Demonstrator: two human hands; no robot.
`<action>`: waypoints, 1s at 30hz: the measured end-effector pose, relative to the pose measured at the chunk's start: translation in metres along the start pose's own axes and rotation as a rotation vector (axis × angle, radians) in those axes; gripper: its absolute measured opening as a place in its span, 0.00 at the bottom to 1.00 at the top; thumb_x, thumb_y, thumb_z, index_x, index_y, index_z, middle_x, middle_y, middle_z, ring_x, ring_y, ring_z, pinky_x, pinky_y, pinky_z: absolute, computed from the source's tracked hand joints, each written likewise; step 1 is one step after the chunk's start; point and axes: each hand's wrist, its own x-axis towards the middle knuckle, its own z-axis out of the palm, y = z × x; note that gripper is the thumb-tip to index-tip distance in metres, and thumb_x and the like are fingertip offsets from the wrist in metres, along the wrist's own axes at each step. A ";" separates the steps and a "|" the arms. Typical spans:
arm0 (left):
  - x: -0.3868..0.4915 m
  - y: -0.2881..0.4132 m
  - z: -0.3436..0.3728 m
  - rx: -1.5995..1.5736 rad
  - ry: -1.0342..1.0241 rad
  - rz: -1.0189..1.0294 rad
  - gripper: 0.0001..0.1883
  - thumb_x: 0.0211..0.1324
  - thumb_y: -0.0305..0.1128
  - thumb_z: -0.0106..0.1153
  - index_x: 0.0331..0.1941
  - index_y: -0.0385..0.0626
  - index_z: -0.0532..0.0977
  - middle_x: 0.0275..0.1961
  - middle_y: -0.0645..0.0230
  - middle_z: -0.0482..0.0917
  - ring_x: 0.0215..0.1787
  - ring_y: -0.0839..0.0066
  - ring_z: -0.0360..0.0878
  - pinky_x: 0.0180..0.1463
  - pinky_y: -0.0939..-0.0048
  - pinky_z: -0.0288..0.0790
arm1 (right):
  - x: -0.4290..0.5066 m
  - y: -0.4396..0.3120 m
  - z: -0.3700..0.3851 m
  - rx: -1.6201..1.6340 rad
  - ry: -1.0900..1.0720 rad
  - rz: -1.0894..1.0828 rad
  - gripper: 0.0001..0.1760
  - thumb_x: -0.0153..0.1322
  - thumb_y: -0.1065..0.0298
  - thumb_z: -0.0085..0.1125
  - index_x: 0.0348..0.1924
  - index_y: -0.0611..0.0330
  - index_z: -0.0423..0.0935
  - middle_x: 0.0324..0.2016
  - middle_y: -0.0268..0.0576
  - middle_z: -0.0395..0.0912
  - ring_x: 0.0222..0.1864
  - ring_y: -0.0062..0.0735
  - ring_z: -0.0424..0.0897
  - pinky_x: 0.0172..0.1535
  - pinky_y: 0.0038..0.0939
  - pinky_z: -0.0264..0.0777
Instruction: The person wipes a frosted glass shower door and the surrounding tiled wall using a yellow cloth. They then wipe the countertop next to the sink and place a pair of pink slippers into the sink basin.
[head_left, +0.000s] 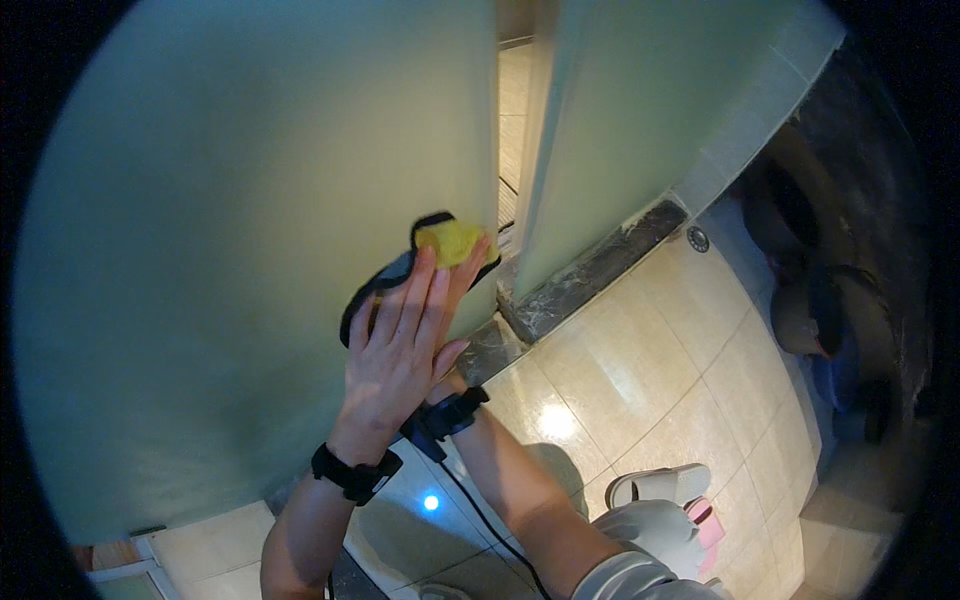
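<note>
A yellow and grey cloth with black edging (454, 241) lies pressed against a frosted glass panel (247, 225), near its right edge. My left hand (394, 330) is spread flat over the cloth, its back towards the camera and a black band on its wrist. Behind it and slightly to the right, my right hand (463, 289) also rests on the cloth, mostly hidden by the left. A black strap with a device sits on the right wrist, and a black cable runs down from there.
Right of a narrow gap stands another frosted glass panel (637, 135) on a dark stone sill (600, 266). A round floor drain (697, 239) is set in the beige tiles. White slippers (671, 484) and pink slippers (705, 525) are near my leg. Dark rounded objects (802, 315) line the right side.
</note>
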 end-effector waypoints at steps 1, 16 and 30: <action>-0.001 0.001 0.003 -0.016 -0.052 0.079 0.36 0.49 0.52 0.48 0.60 0.45 0.57 0.64 0.63 0.55 0.61 0.69 0.57 0.63 0.60 0.44 | -0.013 0.000 -0.002 0.011 -0.022 0.054 0.37 0.69 0.51 0.39 0.64 0.62 0.40 0.64 0.58 0.33 0.66 0.53 0.32 0.64 0.49 0.31; 0.067 0.030 -0.072 -0.491 0.371 0.265 0.31 0.51 0.44 0.51 0.57 0.40 0.60 0.63 0.52 0.55 0.64 0.55 0.53 0.62 0.54 0.49 | 0.123 -0.127 -0.104 0.232 0.080 -0.473 0.36 0.69 0.54 0.40 0.64 0.62 0.39 0.64 0.58 0.33 0.66 0.53 0.35 0.64 0.48 0.31; 0.125 0.050 -0.023 -0.108 -0.038 0.369 0.42 0.45 0.55 0.52 0.61 0.40 0.55 0.64 0.60 0.55 0.64 0.67 0.55 0.64 0.61 0.48 | 0.189 -0.025 -0.131 -0.358 0.096 -0.442 0.30 0.70 0.61 0.40 0.60 0.71 0.48 0.62 0.61 0.40 0.64 0.58 0.40 0.64 0.50 0.35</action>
